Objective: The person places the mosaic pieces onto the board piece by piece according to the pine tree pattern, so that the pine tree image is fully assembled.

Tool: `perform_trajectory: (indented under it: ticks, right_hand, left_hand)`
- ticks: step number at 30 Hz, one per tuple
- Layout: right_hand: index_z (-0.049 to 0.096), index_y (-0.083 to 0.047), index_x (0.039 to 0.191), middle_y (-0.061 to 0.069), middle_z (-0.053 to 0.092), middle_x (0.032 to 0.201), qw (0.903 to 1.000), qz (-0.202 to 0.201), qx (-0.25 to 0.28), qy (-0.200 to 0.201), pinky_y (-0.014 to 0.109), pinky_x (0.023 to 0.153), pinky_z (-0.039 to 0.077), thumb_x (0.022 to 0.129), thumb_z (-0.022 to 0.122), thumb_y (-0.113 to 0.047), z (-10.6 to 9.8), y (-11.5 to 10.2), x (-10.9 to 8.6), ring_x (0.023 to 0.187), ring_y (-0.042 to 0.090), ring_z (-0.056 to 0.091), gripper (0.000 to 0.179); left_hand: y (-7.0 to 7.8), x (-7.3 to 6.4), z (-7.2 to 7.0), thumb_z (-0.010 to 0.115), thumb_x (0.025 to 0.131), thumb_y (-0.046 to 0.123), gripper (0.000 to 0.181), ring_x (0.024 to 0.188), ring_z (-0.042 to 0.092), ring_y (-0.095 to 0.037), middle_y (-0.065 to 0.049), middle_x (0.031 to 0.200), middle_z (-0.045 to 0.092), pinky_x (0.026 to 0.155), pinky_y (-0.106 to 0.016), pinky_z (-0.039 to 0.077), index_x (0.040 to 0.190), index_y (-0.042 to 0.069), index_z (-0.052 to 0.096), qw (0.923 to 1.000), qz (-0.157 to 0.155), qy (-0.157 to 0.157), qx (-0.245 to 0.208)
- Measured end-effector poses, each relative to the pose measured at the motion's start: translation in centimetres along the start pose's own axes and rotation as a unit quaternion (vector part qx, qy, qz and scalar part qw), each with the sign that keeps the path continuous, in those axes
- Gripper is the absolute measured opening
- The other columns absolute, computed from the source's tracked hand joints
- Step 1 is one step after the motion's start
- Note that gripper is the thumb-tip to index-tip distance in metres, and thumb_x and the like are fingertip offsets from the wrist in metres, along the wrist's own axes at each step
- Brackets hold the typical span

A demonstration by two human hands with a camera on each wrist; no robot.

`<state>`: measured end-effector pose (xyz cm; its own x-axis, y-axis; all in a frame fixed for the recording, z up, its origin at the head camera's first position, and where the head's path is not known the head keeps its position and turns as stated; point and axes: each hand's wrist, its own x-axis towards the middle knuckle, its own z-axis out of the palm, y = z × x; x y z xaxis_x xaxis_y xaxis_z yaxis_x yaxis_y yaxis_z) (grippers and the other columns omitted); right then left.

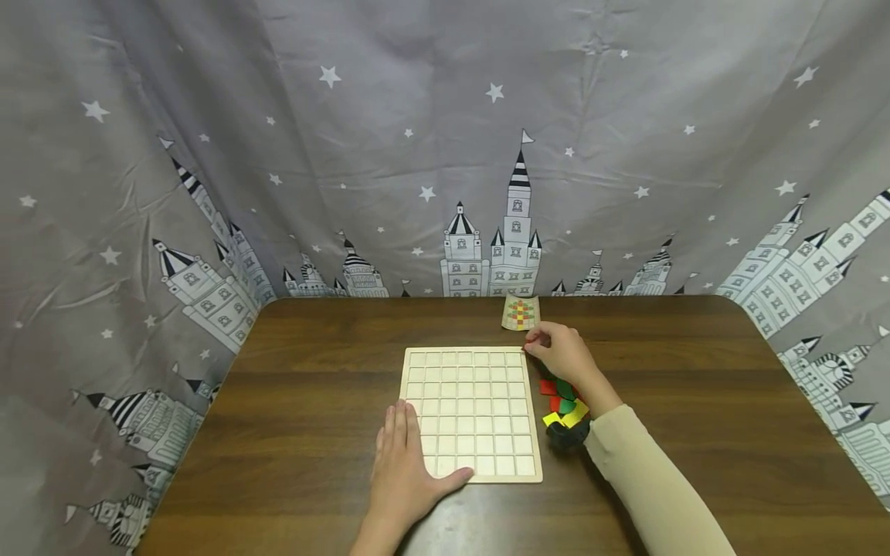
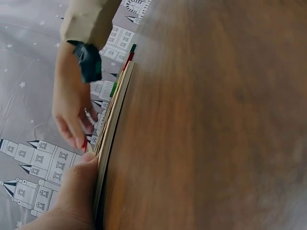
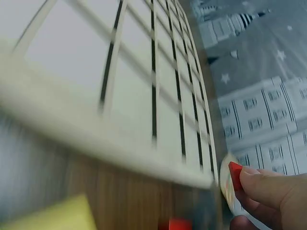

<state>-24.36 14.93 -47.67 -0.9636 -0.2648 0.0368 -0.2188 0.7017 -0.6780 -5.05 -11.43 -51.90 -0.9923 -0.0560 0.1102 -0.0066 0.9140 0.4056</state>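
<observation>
A person's right hand [image 1: 562, 355] pinches a red piece [image 3: 235, 176] by the far right corner of a gridded board [image 1: 480, 425] on a tabletop [image 1: 313, 386], while the left hand [image 1: 403, 467] rests with fingers straight along the board's left side, thumb on its near edge. Loose pieces [image 1: 574, 413] lie at right; a pattern card [image 1: 521, 313] sits beyond. The step appears to be placing a piece; the next move likely calls for squaring it over a cell.
</observation>
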Motion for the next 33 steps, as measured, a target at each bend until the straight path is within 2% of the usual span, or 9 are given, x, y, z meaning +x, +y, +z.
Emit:
perform_trajectory:
  ticks: [5, 13, 19, 25, 33]
  right_hand:
    - [0.071, -0.015, 0.097, -0.001, 0.07, 0.086, 0.9995, -0.014, 0.011, -0.025, 0.03, 0.069, 0.049, 0.093, 0.07, -0.02, 1.8, -2.3, 1.1, 0.075, 0.014, 0.061, 0.006]
    - [0.068, -0.019, 0.095, -0.004, 0.068, 0.087, 0.9984, -0.029, 0.002, -0.048, 0.033, 0.074, 0.049, 0.093, 0.069, -0.021, 4.5, -5.0, 2.2, 0.08, 0.013, 0.06, 0.003]
    - [0.069, -0.018, 0.094, -0.006, 0.068, 0.084, 0.9982, -0.032, -0.016, -0.049, 0.032, 0.071, 0.048, 0.093, 0.07, -0.02, 5.6, -6.1, 2.5, 0.076, 0.012, 0.059, 0.003]
    - [0.07, -0.018, 0.095, -0.007, 0.069, 0.085, 0.9972, -0.037, -0.029, -0.058, 0.032, 0.072, 0.05, 0.093, 0.069, -0.022, 6.0, -6.6, 2.6, 0.078, 0.01, 0.06, 0.005]
    - [0.072, -0.019, 0.094, -0.007, 0.069, 0.084, 0.9961, -0.043, -0.054, -0.056, 0.032, 0.072, 0.049, 0.093, 0.07, -0.021, 6.6, -6.7, 2.9, 0.078, 0.009, 0.06, 0.004]
  left_hand:
    - [0.1, 0.1, 0.1, 0.063, 0.063, 0.088, 0.139, 0.154, 0.014, -0.039, -0.025, 0.164, 0.015, 0.122, -0.056, 0.021, 0.156, -0.006, 0.018, 1.0, -0.001, 0.002, 0.001]
    - [0.4, 0.2, 0.3, 0.065, 0.062, 0.087, 0.138, 0.151, 0.021, -0.041, -0.028, 0.161, 0.023, 0.12, -0.057, 0.026, 0.154, -0.007, 0.023, 0.9996, 0.009, 0.028, 0.002]
    - [0.5, 0.2, 0.5, 0.066, 0.062, 0.086, 0.137, 0.15, 0.023, -0.041, -0.028, 0.16, 0.025, 0.119, -0.057, 0.027, 0.153, -0.008, 0.025, 0.9992, 0.012, 0.038, 0.003]
    - [0.6, 0.3, 0.5, 0.063, 0.062, 0.088, 0.139, 0.153, 0.017, -0.039, -0.025, 0.163, 0.02, 0.122, -0.054, 0.022, 0.155, -0.006, 0.02, 0.9999, -0.003, 0.015, 0.005]
    - [0.4, 0.2, 0.5, 0.064, 0.062, 0.087, 0.138, 0.152, 0.018, -0.04, -0.026, 0.162, 0.022, 0.122, -0.055, 0.023, 0.154, -0.007, 0.023, 0.9998, -0.006, 0.02, 0.005]
